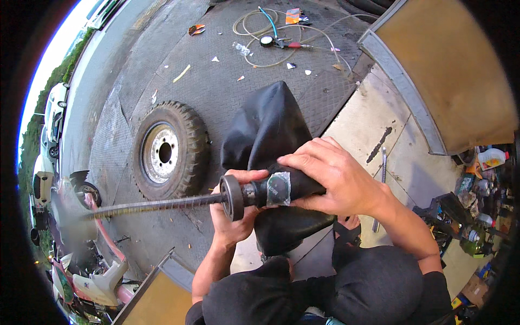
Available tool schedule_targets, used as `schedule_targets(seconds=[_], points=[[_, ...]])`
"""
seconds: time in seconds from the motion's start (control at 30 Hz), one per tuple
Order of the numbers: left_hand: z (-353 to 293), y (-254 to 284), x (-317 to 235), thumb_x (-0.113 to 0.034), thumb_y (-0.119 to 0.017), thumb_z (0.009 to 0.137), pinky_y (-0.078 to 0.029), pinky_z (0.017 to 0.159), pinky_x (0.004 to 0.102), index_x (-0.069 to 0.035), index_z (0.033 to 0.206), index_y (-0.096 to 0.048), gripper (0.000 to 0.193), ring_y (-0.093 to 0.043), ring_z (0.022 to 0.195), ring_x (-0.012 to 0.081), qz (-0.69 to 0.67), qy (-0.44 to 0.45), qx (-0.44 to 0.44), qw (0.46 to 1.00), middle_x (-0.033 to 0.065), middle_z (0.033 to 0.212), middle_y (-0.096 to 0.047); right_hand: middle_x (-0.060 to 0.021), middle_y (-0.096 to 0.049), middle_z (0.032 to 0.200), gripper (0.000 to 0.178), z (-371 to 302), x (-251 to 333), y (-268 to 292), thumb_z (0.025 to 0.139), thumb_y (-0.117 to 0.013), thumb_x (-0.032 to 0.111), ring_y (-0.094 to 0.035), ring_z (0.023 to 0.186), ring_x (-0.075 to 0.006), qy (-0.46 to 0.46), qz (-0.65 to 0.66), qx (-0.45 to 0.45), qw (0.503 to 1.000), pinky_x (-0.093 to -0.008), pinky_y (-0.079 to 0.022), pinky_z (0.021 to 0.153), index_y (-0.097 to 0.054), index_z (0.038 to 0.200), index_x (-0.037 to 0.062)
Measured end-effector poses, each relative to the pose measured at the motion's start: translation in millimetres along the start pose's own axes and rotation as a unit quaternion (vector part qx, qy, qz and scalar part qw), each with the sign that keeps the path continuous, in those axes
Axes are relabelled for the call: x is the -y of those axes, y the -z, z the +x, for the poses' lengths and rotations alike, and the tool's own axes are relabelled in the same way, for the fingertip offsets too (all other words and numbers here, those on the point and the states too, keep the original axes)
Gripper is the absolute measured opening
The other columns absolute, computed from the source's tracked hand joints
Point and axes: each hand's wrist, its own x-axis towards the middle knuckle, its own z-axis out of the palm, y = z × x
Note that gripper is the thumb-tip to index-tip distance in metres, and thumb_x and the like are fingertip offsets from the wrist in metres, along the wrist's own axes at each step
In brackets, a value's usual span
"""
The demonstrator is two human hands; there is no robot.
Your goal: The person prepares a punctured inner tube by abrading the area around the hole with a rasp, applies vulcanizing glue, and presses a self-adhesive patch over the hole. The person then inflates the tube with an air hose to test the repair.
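A black rubber inner tube (265, 127) hangs in folds between my hands in front of my knees. On the narrow stretch I hold lies a dark patch under clear film (279, 189). My right hand (338, 179) grips the tube just right of the patch, thumb below and fingers over the top. Behind a round black disc (233, 198), my left hand (233, 216) closes round the tube's left side. A threaded rod (157, 206) runs left from the disc into a round, blurred part (67, 216) whose kind I cannot make out.
A knobby tyre on a steel rim (162, 150) stands on the metal floor at left. Farther off lie a coiled air hose (271, 32) with a pressure gauge (266, 41). A scooter (100, 281) is lower left; bottles and tools (476, 216) clutter the right.
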Motion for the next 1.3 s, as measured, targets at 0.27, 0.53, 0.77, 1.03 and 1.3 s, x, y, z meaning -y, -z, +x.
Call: schedule_targets(seconds=[0.27, 0.53, 0.77, 1.03, 1.3], points=[[-4, 28, -14, -0.011, -0.086, 0.065, -0.051, 0.087, 0.0375, -0.007, 0.108, -0.083, 0.044, -0.062, 0.091, 0.0244, 0.215, -0.154, -0.051, 0.963, 0.0051, 0.095, -0.076, -0.015, -0.064, 0.113, 0.055, 20, 12, -22, 0.074, -0.092, 0.021, -0.064, 0.104, -0.0368, 0.077, 0.042, -0.034, 0.996, -0.0485, -0.051, 0.096, -0.067, 0.12, 0.0039], [18, 35, -24, -0.016, -0.082, 0.076, -0.047, 0.113, 0.0465, -0.006, 0.092, -0.08, 0.018, -0.063, 0.129, 0.0367, 0.275, -0.271, -0.007, 0.922, 0.0126, 0.118, -0.075, -0.0097, -0.061, 0.097, 0.047, 30, 12, -17, 0.067, -0.092, 0.017, -0.062, 0.092, -0.032, 0.128, -0.069, 0.012, 0.989, -0.044, -0.049, 0.083, -0.062, 0.102, 0.0081], [27, 39, 7, -0.012, -0.086, 0.074, -0.058, 0.085, 0.0386, -0.005, 0.096, -0.075, 0.026, -0.071, 0.092, 0.0302, 0.149, -0.245, 0.176, 0.942, 0.0071, 0.091, -0.077, -0.0065, -0.062, 0.086, 0.036, 20, 2, -17, 0.072, -0.088, 0.023, -0.063, 0.088, -0.0285, 0.138, -0.06, 0.091, 0.984, -0.0425, -0.048, 0.082, -0.062, 0.093, 0.0106], [34, 34, 29, -0.005, -0.084, 0.064, -0.048, 0.064, 0.0354, -0.003, 0.099, -0.081, 0.035, -0.058, 0.072, 0.0238, 0.251, -0.307, 0.261, 0.88, 0.0047, 0.076, -0.059, -0.0136, -0.068, 0.107, 0.044, 1, 7, 1, 0.079, -0.084, 0.028, -0.064, 0.113, -0.0333, 0.06, -0.037, 0.06, 0.996, -0.0458, -0.047, 0.103, -0.07, 0.113, 0.0046], [-1, 39, 69, -0.011, -0.083, 0.075, -0.039, 0.059, 0.0369, 0.0, 0.086, -0.075, 0.018, -0.052, 0.064, 0.0235, 0.182, -0.208, 0.072, 0.958, 0.0069, 0.072, -0.057, -0.0177, -0.071, 0.131, 0.054, -127, 83, 149, 0.091, -0.081, 0.038, -0.061, 0.132, -0.0342, -0.199, -0.057, -0.398, 0.894, -0.0447, -0.045, 0.114, -0.071, 0.129, 0.0007]])
